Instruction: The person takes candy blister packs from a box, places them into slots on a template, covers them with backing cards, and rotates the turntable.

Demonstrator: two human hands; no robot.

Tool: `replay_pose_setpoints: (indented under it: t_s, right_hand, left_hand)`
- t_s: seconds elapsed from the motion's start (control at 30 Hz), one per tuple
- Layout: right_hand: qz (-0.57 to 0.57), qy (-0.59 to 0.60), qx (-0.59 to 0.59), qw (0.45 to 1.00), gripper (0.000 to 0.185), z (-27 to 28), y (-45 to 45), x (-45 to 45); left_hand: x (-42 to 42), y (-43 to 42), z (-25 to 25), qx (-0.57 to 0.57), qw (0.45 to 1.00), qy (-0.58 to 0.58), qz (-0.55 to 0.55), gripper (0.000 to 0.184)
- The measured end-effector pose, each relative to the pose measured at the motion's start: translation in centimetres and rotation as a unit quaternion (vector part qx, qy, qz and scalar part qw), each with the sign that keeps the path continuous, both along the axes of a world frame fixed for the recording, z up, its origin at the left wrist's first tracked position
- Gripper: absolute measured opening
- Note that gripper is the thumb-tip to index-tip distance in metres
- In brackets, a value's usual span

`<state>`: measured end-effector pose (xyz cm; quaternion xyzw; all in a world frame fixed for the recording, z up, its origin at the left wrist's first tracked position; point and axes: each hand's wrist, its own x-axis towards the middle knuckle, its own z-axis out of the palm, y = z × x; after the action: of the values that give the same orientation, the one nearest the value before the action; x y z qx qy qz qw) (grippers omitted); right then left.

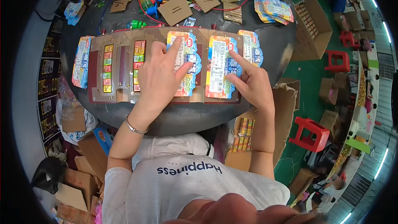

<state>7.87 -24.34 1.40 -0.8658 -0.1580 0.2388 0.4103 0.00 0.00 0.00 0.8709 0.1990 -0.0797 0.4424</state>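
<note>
My left hand (159,72) lies over a colourful printed blister card (188,81) on the brown fixture board (124,95). Its index finger and thumb are spread apart on the card's face. On another such card (217,64), to the right, rests my right hand (255,85), index finger stretched out and thumb apart, other fingers partly hidden. Left of my left hand, small coloured boxes (107,68) stand in a column in a slot. A second column of boxes (139,49) is partly covered by that hand. More cards lie at the board's left end (81,62) and right end (253,43).
Behind the board are cardboard pieces with handwritten marks (176,10), blue plastic parts (152,9), and a red hose. A stack of cards (274,10) sits at the back right. Below the table, an open carton (265,120) holds small boxes. Red stools (309,135) stand right; other people sit beyond.
</note>
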Motion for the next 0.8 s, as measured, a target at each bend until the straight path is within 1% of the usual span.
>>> replay_pose_setpoints:
  t_s: [0.03, 0.07, 0.1, 0.17, 0.2, 0.27, 0.3, 0.37, 0.4, 0.43, 0.47, 0.5, 0.53, 0.57, 0.6, 0.63, 0.67, 0.7, 0.73, 0.77, 0.8]
  right_hand:
    - [0.041, -0.072, -0.058, 0.995, 0.073, 0.8, 0.4, -0.4]
    - [0.084, -0.144, -0.114, 0.979, 0.075, 1.1, 0.6, -0.7]
    - [0.084, -0.167, -0.121, 0.975, 0.075, 0.6, 0.0, 0.5]
    - [0.103, -0.233, -0.115, 0.96, 0.075, 0.0, 0.0, 0.1]
    - [0.102, -0.227, -0.113, 0.962, 0.075, -0.2, 0.2, 0.0]
    - [0.106, -0.236, -0.135, 0.956, 0.077, 0.0, 0.3, 0.1]
    - [0.106, -0.234, -0.135, 0.957, 0.077, 0.1, 0.4, 0.0]
    - [0.119, -0.231, -0.162, 0.952, 0.077, 0.3, 0.4, -0.2]
    - [0.117, -0.228, -0.164, 0.953, 0.077, 0.0, -0.1, -0.3]
    - [0.053, -0.197, -0.034, 0.978, 0.072, -0.7, -1.0, 0.0]
    - [-0.012, -0.165, 0.097, 0.981, 0.067, -1.4, -1.9, 0.5]
    - [-0.116, -0.139, 0.205, 0.962, 0.056, -2.5, -2.8, 1.2]
    - [-0.242, -0.112, 0.226, 0.937, 0.045, -3.1, -3.7, 2.2]
    - [-0.263, -0.153, 0.159, 0.939, 0.041, -4.8, -5.4, 3.5]
    - [-0.197, -0.283, 0.033, 0.938, 0.046, -6.5, -6.5, 4.8]
    - [-0.121, -0.402, -0.095, 0.903, 0.051, -7.8, -7.2, 5.6]
    - [-0.122, -0.404, -0.098, 0.901, 0.051, -8.3, -7.4, 5.9]
    - [-0.12, -0.266, -0.034, 0.956, 0.059, -8.6, -7.3, 6.2]
    - [-0.116, -0.122, 0.033, 0.985, 0.067, -8.3, -6.8, 6.3]
    - [-0.115, -0.124, 0.031, 0.985, 0.067, -7.8, -6.5, 5.9]
    - [-0.121, -0.173, -0.069, 0.975, 0.068, -6.4, -5.8, 5.1]
  left_hand:
    - [-0.5, 0.3, 0.0, 0.164, 0.984, -0.051, -0.056, 0.083]
    - [-0.9, 0.7, 0.1, 0.321, 0.935, -0.1, -0.112, 0.084]
    - [0.1, 0.6, -0.5, 0.318, 0.934, -0.123, -0.103, 0.084]
    - [-0.8, 2.2, 1.1, 0.317, 0.904, -0.168, -0.235, 0.084]
    - [-1.0, 3.0, 1.3, 0.317, 0.903, -0.163, -0.239, 0.084]
    - [-0.9, 4.1, 1.5, 0.297, 0.887, -0.195, -0.295, 0.087]
    - [-1.0, 3.7, 1.5, 0.296, 0.888, -0.193, -0.295, 0.087]
    - [-1.2, 2.7, 1.5, 0.341, 0.886, -0.186, -0.254, 0.088]
    - [-1.3, 3.2, 1.8, 0.339, 0.886, -0.185, -0.257, 0.088]
    - [-1.1, 4.4, 2.5, 0.286, 0.894, -0.249, -0.239, 0.081]
    - [-0.8, 5.9, 3.2, 0.232, 0.895, -0.314, -0.218, 0.075]
    - [-1.0, 8.9, 3.7, 0.229, 0.9, -0.34, -0.147, 0.059]
    - [-1.9, 11.9, 2.9, 0.225, 0.911, -0.346, 0.014, 0.043]
    - [-2.8, 17.7, 1.5, 0.308, 0.895, -0.308, 0.098, 0.04]
    - [-3.7, 24.9, -0.7, 0.407, 0.874, -0.245, 0.102, 0.042]
    - [-5.0, 31.3, -4.2, 0.407, 0.889, -0.156, 0.138, 0.049]
    - [-5.5, 34.1, -5.9, 0.258, 0.94, -0.061, 0.215, 0.061]
    - [-5.9, 34.9, -6.5, 0.256, 0.94, -0.064, 0.215, 0.061]
    - [-6.3, 35.5, -7.0, 0.167, 0.968, -0.046, 0.183, 0.064]
    - [-6.7, 36.0, -7.7, 0.074, 0.986, -0.027, 0.149, 0.067]
    - [-7.1, 36.7, -9.0, 0.124, 0.976, -0.076, 0.163, 0.066]
